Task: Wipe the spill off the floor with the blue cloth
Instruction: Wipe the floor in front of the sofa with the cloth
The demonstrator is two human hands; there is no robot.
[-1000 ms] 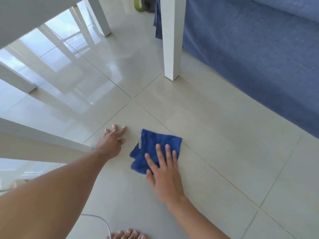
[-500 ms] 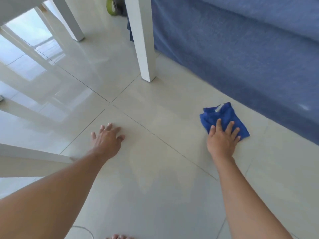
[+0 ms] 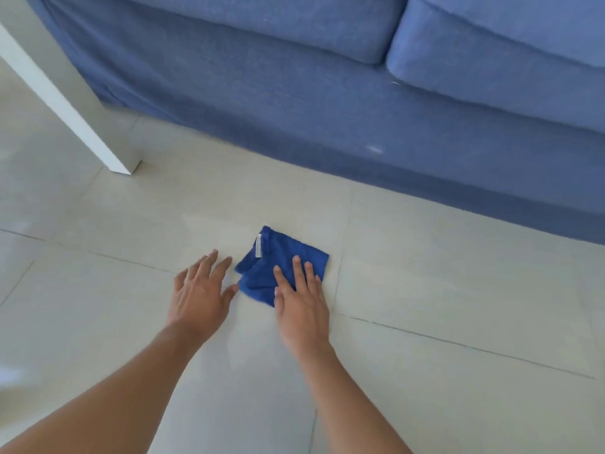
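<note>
A folded blue cloth [image 3: 281, 257] with a small white tag lies flat on the pale tiled floor [image 3: 442, 290]. My right hand [image 3: 302, 301] presses down on the cloth's near right part, fingers spread flat. My left hand [image 3: 201, 291] is just left of the cloth, fingers apart and holding nothing, its thumb close to the cloth's edge. A faint damp sheen shows on the tile left of the cloth; I cannot make out a distinct spill.
A blue sofa [image 3: 327, 109] runs along the far side, its skirt reaching the floor a short way beyond the cloth. A white table leg [image 3: 65, 106] stands at the far left. Open floor stretches to the right and towards me.
My right hand has slid the cloth across the floor towards the sofa. My left hand has come in next to the cloth. The view has swung to the right, towards the sofa.
</note>
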